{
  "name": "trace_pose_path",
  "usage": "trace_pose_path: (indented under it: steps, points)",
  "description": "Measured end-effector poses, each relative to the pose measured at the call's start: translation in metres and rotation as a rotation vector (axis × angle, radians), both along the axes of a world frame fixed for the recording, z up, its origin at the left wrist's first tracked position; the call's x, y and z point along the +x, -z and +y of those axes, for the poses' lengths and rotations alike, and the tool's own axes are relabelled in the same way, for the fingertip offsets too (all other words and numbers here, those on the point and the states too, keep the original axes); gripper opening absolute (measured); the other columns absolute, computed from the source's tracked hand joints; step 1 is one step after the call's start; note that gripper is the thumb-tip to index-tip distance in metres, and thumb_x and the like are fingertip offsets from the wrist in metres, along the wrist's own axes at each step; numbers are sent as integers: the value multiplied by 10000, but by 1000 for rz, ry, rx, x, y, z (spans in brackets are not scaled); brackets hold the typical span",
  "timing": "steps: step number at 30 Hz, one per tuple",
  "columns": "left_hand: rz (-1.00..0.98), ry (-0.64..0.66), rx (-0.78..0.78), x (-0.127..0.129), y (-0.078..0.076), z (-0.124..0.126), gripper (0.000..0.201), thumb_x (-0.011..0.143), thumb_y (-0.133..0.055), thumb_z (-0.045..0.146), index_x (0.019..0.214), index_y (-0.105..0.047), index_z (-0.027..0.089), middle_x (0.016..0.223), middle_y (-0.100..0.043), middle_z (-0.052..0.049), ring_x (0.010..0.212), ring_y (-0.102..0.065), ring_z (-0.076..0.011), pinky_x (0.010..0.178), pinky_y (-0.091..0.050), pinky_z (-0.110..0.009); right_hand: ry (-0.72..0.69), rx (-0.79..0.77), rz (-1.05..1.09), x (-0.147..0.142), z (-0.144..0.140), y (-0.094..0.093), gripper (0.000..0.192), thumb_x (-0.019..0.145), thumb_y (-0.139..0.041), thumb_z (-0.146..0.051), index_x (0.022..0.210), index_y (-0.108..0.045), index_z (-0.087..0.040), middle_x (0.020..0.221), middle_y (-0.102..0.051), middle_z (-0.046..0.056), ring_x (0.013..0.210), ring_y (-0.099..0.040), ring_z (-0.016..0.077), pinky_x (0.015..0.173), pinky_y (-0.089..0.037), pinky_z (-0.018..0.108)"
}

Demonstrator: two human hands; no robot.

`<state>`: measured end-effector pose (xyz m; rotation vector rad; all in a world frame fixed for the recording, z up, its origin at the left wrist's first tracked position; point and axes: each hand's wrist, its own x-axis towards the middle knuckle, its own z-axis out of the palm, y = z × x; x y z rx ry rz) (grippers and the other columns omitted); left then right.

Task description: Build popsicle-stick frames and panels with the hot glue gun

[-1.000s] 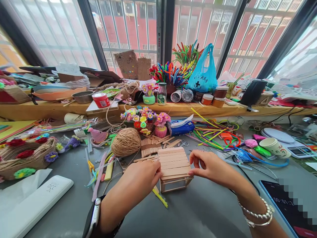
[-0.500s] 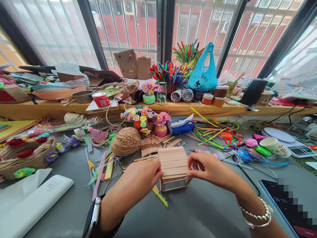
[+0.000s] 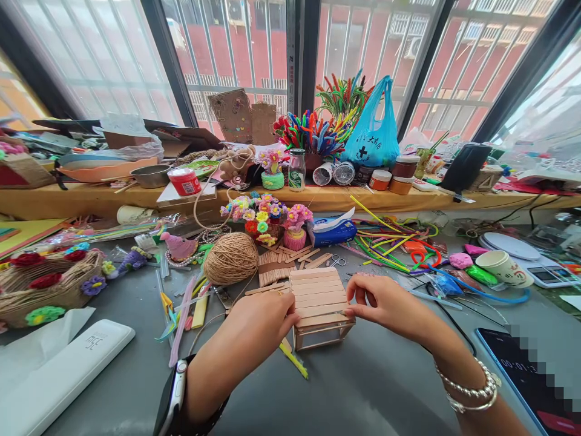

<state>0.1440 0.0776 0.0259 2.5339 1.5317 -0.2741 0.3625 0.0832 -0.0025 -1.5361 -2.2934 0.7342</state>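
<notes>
A small box of wooden craft sticks (image 3: 320,306) stands on the grey table (image 3: 363,387) in front of me, its top a row of flat sticks. My left hand (image 3: 256,321) pinches the left edge of that top. My right hand (image 3: 385,303) pinches the right edge with thumb and fingers. A smartwatch sits on my left wrist and silver bracelets on my right. Loose craft sticks (image 3: 272,269) lie just behind the box.
A ball of twine (image 3: 231,259) sits to the left, beside yellow glue sticks (image 3: 200,312). Pipe cleaners (image 3: 385,242), a paper cup (image 3: 502,266), a phone (image 3: 531,375) and scales lie right. A woven basket (image 3: 49,284) and white case (image 3: 59,369) are left.
Both hands stay on the stick box. My right fingers have shifted slightly along its right edge; the box has barely moved.
</notes>
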Motion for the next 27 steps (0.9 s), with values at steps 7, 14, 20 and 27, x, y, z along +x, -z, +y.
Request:
trace_pose_path:
  steps: [7,14,20,27]
  points:
    - [-29,-9,-3,-2,0,0,214,835,-375,260,801,-571,181,808,-638,-68,750,-606,-216,620,-439,-283,-2,-2,14,2,0,-1,188,762,-528,-373,774,-562,-189,675,-584,-11,633,-502,124,555,-343,226]
    - [-5,2,15,-1,0,1,220,838,-369,250,798,-571,176,790,-639,-70,722,-602,-216,599,-430,-279,23,-11,-3,5,3,-1,193,790,-477,-359,741,-553,-189,661,-582,-5,616,-495,129,533,-342,233]
    - [-7,-1,20,-2,4,1,221,838,-370,261,796,-573,186,773,-638,-59,714,-602,-200,594,-424,-259,11,-26,-6,5,3,2,177,785,-483,-341,746,-562,-189,668,-586,-7,604,-495,119,539,-349,225]
    - [18,1,38,-2,4,2,233,845,-357,251,801,-577,190,773,-646,-57,714,-607,-205,578,-418,-257,8,-15,-11,5,4,2,171,797,-470,-328,750,-557,-188,671,-581,-4,620,-498,125,545,-344,223]
